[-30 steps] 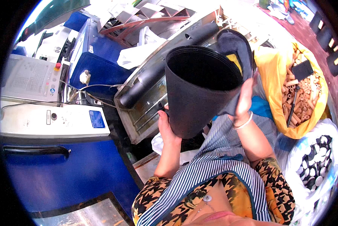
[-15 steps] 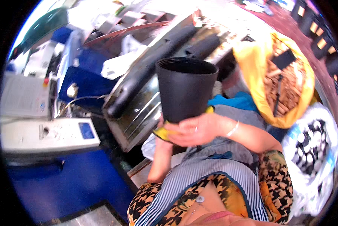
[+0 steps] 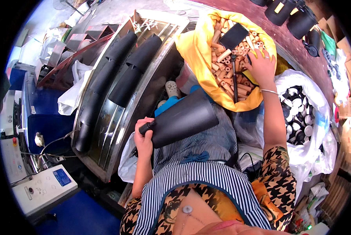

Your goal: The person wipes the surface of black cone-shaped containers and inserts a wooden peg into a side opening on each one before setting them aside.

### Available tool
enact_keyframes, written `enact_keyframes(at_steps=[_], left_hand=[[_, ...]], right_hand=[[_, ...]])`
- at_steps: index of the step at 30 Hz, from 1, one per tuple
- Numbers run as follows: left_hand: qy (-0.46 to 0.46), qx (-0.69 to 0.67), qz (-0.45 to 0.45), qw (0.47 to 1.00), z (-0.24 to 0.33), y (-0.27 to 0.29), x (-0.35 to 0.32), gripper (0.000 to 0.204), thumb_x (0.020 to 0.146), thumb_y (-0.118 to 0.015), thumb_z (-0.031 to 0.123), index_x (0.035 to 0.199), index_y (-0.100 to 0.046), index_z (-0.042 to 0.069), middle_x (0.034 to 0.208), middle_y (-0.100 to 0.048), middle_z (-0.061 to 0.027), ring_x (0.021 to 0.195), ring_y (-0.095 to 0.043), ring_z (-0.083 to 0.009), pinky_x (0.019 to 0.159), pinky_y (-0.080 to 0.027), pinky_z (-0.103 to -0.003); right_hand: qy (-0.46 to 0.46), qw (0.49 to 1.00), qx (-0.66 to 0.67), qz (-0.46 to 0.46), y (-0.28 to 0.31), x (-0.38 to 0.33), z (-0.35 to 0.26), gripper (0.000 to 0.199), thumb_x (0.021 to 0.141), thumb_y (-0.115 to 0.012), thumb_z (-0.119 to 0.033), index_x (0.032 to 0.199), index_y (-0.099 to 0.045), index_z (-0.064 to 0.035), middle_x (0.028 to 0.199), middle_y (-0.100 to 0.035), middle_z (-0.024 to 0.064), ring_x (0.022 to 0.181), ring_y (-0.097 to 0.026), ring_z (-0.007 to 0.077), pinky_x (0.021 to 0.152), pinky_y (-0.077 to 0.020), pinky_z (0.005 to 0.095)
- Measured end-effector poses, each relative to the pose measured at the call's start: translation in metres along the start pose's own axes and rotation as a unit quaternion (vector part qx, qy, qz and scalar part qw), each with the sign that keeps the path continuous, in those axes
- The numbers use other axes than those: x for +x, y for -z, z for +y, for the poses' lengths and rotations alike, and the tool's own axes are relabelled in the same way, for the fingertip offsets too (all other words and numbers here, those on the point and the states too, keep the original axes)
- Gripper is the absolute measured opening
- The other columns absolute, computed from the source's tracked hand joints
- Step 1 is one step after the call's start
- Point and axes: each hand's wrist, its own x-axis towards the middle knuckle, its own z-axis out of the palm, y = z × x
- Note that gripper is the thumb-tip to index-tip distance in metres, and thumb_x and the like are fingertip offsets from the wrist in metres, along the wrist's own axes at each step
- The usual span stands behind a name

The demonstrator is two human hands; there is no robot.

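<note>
Cluttered workshop floor surrounds my lap. My left hand has its fingers wrapped tight around the narrow end of a black cone lying across my striped apron. My right hand, fingers spread, rests on small tan tubes in a yellow bag.

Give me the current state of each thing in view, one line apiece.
Left hand: closed around the narrow end of the black cone.
Black cone: held lying sideways across the lap, wide end to the right.
Right hand: reaching into the yellow bag, fingers spread on the tubes.
Yellow bag: open, full of short tan tubes.
White bag: open, holding black and white round parts.
Black sleeves: lying in rows on the metal rack.
</note>
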Motion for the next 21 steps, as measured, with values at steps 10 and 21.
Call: enact_keyframes(at_steps=[10,21], left_hand=[[-0.037,0.030,-0.053,0.997,0.014,-0.031,0.013,0.029,0.083,-0.066,0.021,0.101,-0.053,0.003,0.101,-0.064,-0.0125,0.101,-0.061,-0.0270,0.109,-0.033,-0.049],[0.111,-0.095,-0.012,0.989,0.030,-0.038,0.023,0.057,0.107,-0.024,0.041,0.078,-0.055,0.003,0.075,-0.059,-0.0082,0.084,-0.060,-0.0221,0.093,-0.043,-0.038]], right_hand=[[0.129,0.968,0.102,-0.190,-0.054,-0.062,-0.058,0.013,0.082,-0.058,-0.017,0.091,-0.066,-0.0121,0.091,-0.063,0.0020,0.098,-0.058,0.0214,0.082,-0.0453,0.0357],[0.050,0.806,0.567,-0.162,0.128,-0.020,-0.095,0.028,0.078,-0.071,-0.006,0.106,-0.064,-0.0048,0.095,-0.065,0.0113,0.086,-0.062,0.0305,0.076,-0.0500,0.0394]])
